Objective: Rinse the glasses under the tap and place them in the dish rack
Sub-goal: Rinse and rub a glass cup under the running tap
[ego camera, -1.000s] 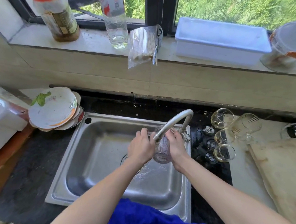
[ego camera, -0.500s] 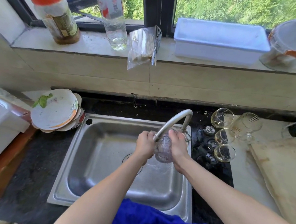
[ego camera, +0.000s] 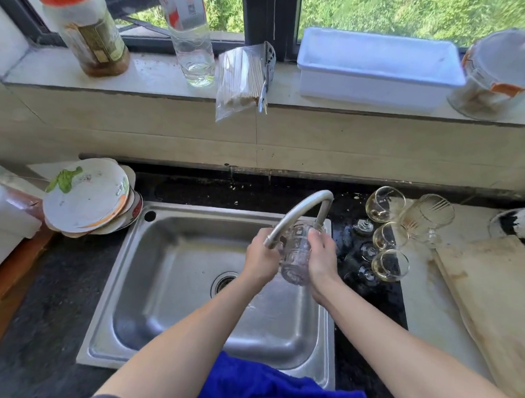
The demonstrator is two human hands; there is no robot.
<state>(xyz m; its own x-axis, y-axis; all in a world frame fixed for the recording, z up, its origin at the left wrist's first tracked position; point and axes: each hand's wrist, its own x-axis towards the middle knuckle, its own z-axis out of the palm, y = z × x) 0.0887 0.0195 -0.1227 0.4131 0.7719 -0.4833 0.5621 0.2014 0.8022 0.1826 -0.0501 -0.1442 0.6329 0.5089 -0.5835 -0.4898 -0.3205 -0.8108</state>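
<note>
Head view: the glass (ego camera: pixel 296 256) is held near upright over the right half of the sink (ego camera: pixel 211 211), close to its back right corner. Its mouth points up beside the tap (ego camera: pixel 304 201) spout and its base points down toward the basin. The left hand (ego camera: pixel 262 255) and right hand (ego camera: pixel 320 259) clasp opposite sides, fingers curled round it. Stemmed glasses (ego camera: pixel 389 265) sit on the worktop just beside the sink's right edge.

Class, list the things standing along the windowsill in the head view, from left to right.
Red-capped sauce bottle, clear plastic bottle, bag of wooden sticks, white lidded box, glass jar.
</note>
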